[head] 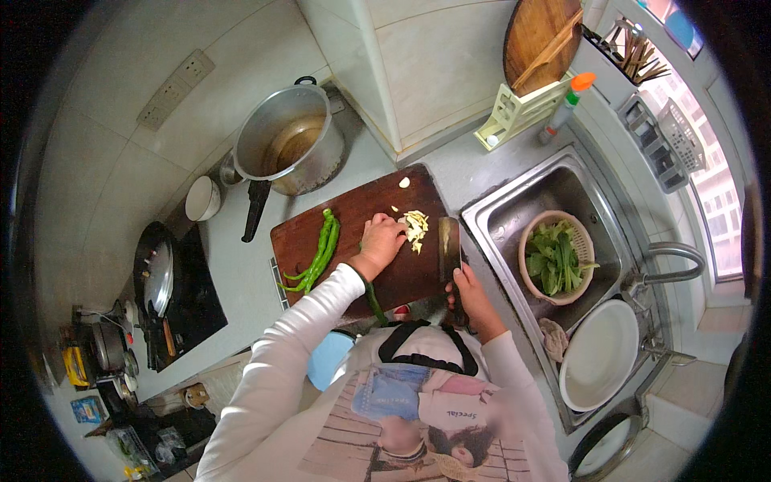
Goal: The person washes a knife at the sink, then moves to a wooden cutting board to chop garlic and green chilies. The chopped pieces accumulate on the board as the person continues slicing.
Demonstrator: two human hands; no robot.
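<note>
My left hand (pixel 382 242) rests over the middle of a dark wooden cutting board (pixel 361 208), its fingertips bunched against a small heap of chopped garlic (pixel 417 226). Whether a piece is pinched between them is hidden. My right hand (pixel 473 296) grips the handle of a cleaver (pixel 449 244), whose broad blade lies to the right of the garlic, near the board's right edge. A peeled garlic clove (pixel 404 182) sits alone near the far edge. Left of my left hand lie several long green peppers (pixel 323 250). Something long and dark green (pixel 376 301) shows under my left wrist, partly covered.
A metal sink (pixel 506 193) on the right holds a colander (pixel 530 289) of leafy greens (pixel 553 256). A white basin (pixel 599 355) stands by the faucet (pixel 677 256). Behind the board is a large pot (pixel 313 156); a lidded wok (pixel 153 271) sits on the cooktop (pixel 202 295) at left.
</note>
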